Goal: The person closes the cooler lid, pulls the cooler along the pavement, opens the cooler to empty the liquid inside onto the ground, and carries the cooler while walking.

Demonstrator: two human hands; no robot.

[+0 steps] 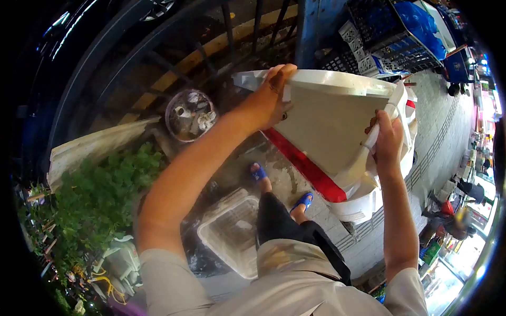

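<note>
A large, tilted white piece with a broad flat face and a thick pale rim is held up before me. Along its lower side runs a red band. My left hand is closed on its upper left corner, fingers over the rim. My right hand wraps round a white strip at the right side; whether the strip is part of the same piece I cannot tell. A white ribbed container shows under the lower right end. What the piece is, exactly, is unclear.
A white plastic crate lies by my feet. Left are a round bucket with litter, a leafy plant and a metal fence. Black crates stand at the back. Paving and lit stalls lie right, with a person.
</note>
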